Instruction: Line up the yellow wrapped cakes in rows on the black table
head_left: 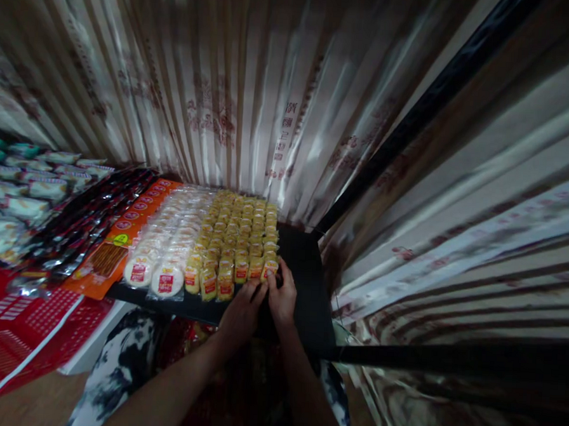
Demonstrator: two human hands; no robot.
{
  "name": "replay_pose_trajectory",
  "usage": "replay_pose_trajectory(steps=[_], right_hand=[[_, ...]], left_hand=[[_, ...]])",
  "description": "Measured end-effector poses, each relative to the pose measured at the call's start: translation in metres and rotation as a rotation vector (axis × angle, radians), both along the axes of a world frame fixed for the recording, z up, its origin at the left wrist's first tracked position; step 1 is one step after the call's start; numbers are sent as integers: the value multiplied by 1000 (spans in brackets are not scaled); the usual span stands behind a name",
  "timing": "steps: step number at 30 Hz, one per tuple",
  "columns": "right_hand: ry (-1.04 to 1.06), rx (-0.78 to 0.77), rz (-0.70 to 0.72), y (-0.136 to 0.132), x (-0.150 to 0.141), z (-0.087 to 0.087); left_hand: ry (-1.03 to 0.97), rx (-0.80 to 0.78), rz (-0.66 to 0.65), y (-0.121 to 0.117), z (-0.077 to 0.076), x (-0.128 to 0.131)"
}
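Note:
Rows of small yellow snack packets with red-and-white labels stand close together on a black table. At the front right corner of these rows, my right hand is closed on one yellow snack packet, fingers along its right side and thumb at its front. My left hand is beside it, palm down, with its bent fingertips against the lower front of that same packet. Its fingers partly hide the bottom of the packets there. Round white crackers in clear wrappers lie in overlapping rows left of the yellow ones.
Farther left are orange snack packs, dark shiny packets and white-and-green packets. A red plastic basket sits below at the left. Patterned curtain sheeting hangs behind, and a dark pole slants up at the right.

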State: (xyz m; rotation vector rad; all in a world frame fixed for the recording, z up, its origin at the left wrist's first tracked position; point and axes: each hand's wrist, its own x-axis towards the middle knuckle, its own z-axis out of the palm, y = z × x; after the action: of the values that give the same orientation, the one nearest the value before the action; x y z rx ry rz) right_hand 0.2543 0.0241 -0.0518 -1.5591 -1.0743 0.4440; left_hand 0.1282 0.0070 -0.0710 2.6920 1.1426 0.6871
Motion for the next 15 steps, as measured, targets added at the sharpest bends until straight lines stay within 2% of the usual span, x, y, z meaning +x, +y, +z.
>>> replay_pose_trajectory(steps=[6, 11, 15], right_hand=[[63, 36, 15, 6, 3, -1], [134, 20, 29, 5, 2, -4], [246, -1, 37, 6, 8, -3]], left_hand=[[57, 0, -58, 0, 7, 0], [92, -51, -4, -1, 10, 4], [113, -61, -9, -2, 14, 5]])
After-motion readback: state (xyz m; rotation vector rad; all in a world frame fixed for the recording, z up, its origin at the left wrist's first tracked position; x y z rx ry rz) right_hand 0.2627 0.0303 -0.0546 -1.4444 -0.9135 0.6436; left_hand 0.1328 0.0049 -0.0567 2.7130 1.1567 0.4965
